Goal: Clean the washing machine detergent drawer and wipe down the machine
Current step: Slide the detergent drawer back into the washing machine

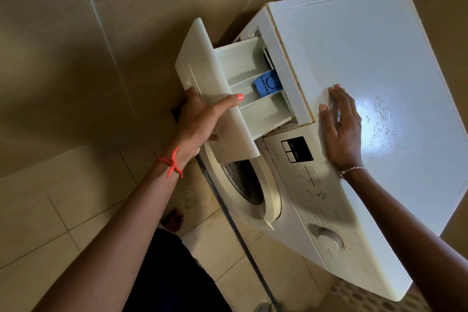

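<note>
Here drawer gripped in left hand, right hand atop machine

Cream drawer — blue insert — beige tiles.

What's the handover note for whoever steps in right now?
Left hand grips the drawer by its front, thumb on top. Right hand lies flat on the machine top.
Drawer is pulled far out, its rear in the slot. Blue insert sits in the middle compartment.
Done: drawer opened.
Left: free the drawer, clean it, wipe the machine. No cloth in view.
</note>
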